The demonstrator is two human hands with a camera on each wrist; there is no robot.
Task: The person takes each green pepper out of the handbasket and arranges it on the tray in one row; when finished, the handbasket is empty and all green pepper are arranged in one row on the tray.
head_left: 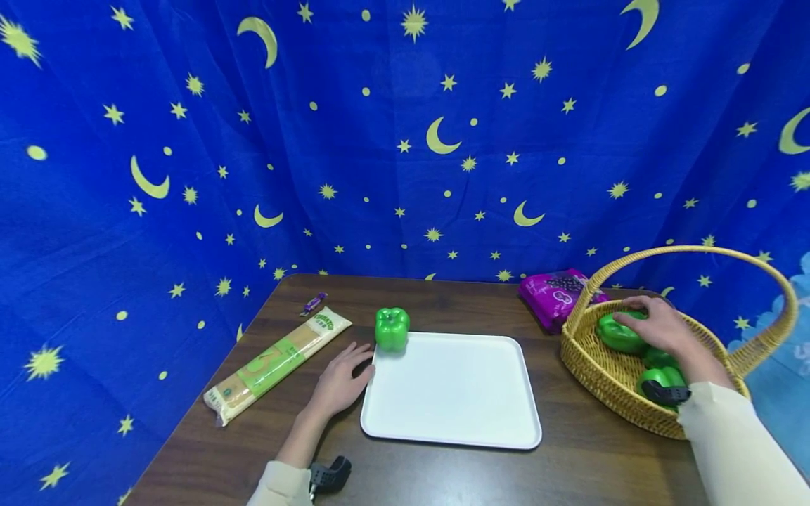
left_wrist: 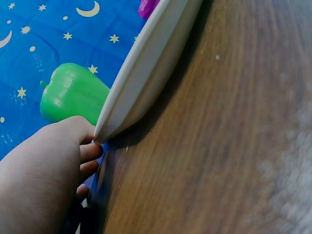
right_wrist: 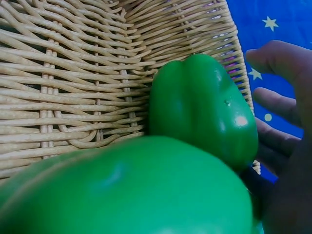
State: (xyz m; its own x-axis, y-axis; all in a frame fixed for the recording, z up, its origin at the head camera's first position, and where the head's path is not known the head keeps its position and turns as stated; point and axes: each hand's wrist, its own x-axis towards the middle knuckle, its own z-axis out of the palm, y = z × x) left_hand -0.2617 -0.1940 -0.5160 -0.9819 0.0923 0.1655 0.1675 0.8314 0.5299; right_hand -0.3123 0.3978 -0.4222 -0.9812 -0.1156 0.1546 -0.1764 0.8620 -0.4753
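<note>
Green peppers point(head_left: 392, 330): one at the far left corner of the white tray point(head_left: 452, 393), others in the wicker basket point(head_left: 595, 383).
Left hand point(head_left: 342, 379): thumb at the tray's rim, fingers relaxed, clamped on nothing; light steadying is enough.
Right hand point(head_left: 658, 327): over the farthest pepper point(head_left: 616, 336), thumb and fingers apart; best close around both sides before lifting, as smooth skin may slip.
Noodle packet point(head_left: 278, 365), small sweet point(head_left: 313, 303): left of the tray, unobstructive.
Magenta packet point(head_left: 550, 299): just beside the basket.
Basket handle point(head_left: 584, 299): arches overhead; a low exit would avoid it.

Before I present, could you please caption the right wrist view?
The right hand beside glossy green peppers in a wicker basket.
</note>
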